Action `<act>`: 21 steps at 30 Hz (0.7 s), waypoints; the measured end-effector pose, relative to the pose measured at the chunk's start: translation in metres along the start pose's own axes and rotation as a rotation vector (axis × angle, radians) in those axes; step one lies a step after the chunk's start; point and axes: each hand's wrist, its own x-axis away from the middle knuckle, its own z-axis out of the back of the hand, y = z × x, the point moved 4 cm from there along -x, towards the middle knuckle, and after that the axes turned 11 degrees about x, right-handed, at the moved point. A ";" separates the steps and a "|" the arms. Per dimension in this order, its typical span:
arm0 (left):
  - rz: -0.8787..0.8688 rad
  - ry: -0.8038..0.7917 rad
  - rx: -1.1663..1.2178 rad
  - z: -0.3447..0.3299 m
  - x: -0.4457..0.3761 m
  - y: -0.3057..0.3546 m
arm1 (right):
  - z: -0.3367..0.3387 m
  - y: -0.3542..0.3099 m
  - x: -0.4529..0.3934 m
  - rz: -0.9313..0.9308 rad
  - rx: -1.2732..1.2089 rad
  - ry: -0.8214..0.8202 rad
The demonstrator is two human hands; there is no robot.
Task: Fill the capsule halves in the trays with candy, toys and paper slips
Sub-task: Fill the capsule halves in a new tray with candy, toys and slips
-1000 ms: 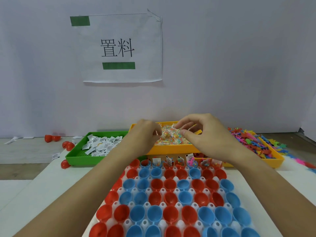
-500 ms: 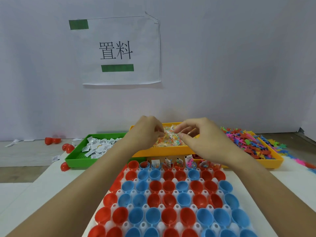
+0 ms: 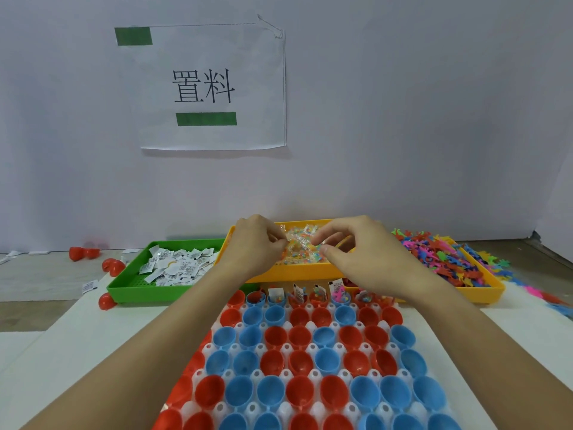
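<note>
Both hands have drawn closer together over the last second, and now meet above the middle tray.

Far left on the table (image 3: 102,324) lie loose red halves (image 3: 113,266) and a stray slip (image 3: 89,286). Next comes the green tray (image 3: 139,290), holding a heap of folded paper slips (image 3: 176,265).

Above it, on the wall, hangs a paper sign (image 3: 214,85) with two green tape strips.

Just right of the green tray, the left hand (image 3: 252,243) hovers over the near left corner of the orange tray (image 3: 297,273), its fingers curled, the tips pinching a clear candy packet (image 3: 299,246). That packet (see-through, with coloured beads inside) stretches between the two hands above the pile of candy (image 3: 305,259) in the tray. Its other end is pinched by the right hand (image 3: 359,246) between thumb and forefinger; the other fingers are bent loosely above.

Below the hands, the white capsule tray (image 3: 313,375) fills the near middle of the table, its wells holding red and blue halves (image 3: 299,336) with open sides up. Only the far row (image 3: 310,296) is filled: slips stand upright in it, with bits of candy and toys showing. The rows nearer look unfilled.

Furthest right, a second orange tray (image 3: 483,294) holds a heap of coloured toys (image 3: 446,262), and several more lie spilled on the table beside it.
</note>
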 end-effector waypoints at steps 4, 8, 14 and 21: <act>0.022 0.025 0.035 0.003 0.002 -0.003 | -0.002 0.000 0.000 -0.001 0.025 -0.019; -0.008 0.059 0.057 0.008 0.004 0.005 | -0.002 -0.001 0.001 -0.017 0.043 -0.029; -0.054 0.087 0.164 0.028 0.028 0.029 | -0.001 -0.008 0.002 -0.002 0.017 -0.019; -0.034 -0.075 0.257 0.038 0.062 0.043 | -0.004 -0.029 0.006 0.072 -0.119 -0.007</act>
